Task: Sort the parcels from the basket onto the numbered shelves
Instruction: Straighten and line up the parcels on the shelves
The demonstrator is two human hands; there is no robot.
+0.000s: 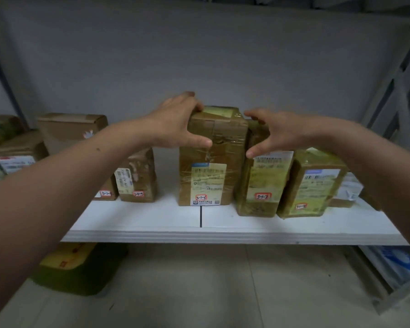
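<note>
On shelf (152, 223) | left grip (173, 121) clasps parcel 3-1-6 (211, 166) | right grip (282, 132) spread wide

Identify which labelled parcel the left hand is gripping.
The parcel tagged 3-1-6: the left hand grips its top left corner and touches no other.

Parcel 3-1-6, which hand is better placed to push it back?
Left, probably: the left hand grips parcel 3-1-6 at its top corner, while the right hand is spread open beside it.
</note>
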